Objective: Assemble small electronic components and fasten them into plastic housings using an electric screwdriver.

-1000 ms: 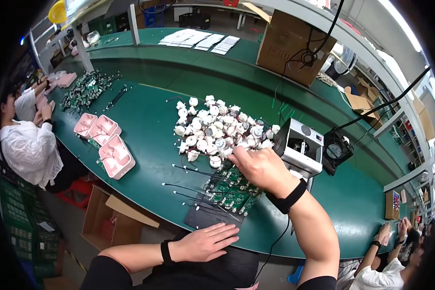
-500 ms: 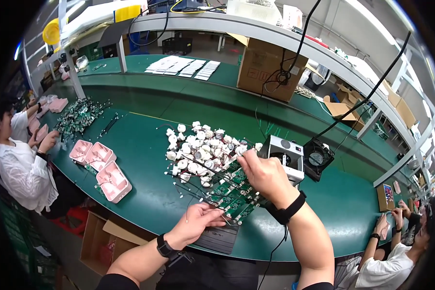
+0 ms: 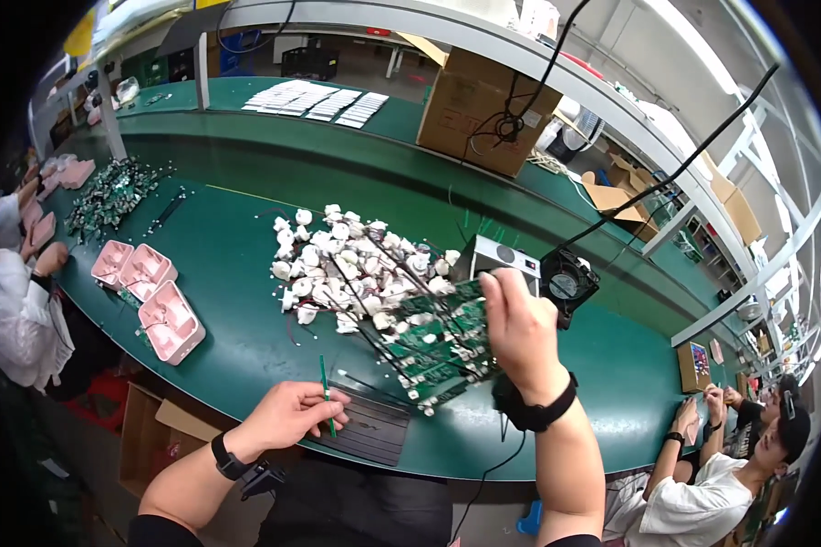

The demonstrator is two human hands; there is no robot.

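Fingers (image 3: pixel 511 296) of the right hand (image 3: pixel 520 333) are closed on a green circuit-board panel (image 3: pixel 438 346) held tilted above the counter (image 3: pixel 237 301), while a thin green stick (image 3: pixel 325 394) is pinched upright by the left hand (image 3: pixel 287 415), below-left of the panel.

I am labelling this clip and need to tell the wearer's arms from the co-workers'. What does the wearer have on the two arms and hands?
Both hands are bare, without gloves. The left hand has a black band with a small black module at the wrist, and a dark sleeve edge shows near the elbow. The right hand has a wider black wristband; that forearm is bare.
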